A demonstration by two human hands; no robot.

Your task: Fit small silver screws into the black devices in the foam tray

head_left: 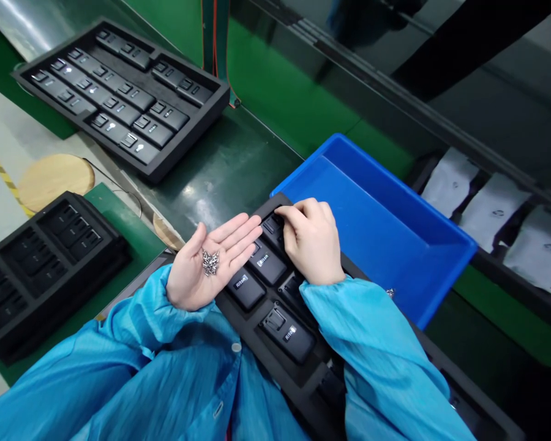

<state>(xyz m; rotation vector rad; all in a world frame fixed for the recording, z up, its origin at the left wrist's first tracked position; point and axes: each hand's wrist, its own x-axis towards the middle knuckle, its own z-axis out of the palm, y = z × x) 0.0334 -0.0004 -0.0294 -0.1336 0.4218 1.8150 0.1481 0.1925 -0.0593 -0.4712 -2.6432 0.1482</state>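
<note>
My left hand (211,260) is palm up with its fingers stretched out, and a small heap of silvery screws (210,263) rests on the palm. Just to its right, my right hand (313,239) is closed in a pinch over the far end of a black foam tray (282,199). Whatever is between those fingertips is hidden or too small to name. Under and around my hands, black plastic devices marked "Riton" lie in the tray's slots. One device (248,291) is beside my left wrist, and another (289,334) is nearer my body. My right sleeve covers part of the tray.
A blue plastic bin (371,214) stands beyond the tray, with a few small metal pieces (390,293) near its edge. A second foam tray (119,98) of black devices lies at upper left, another (41,263) at left. White packets (491,208) line the right side.
</note>
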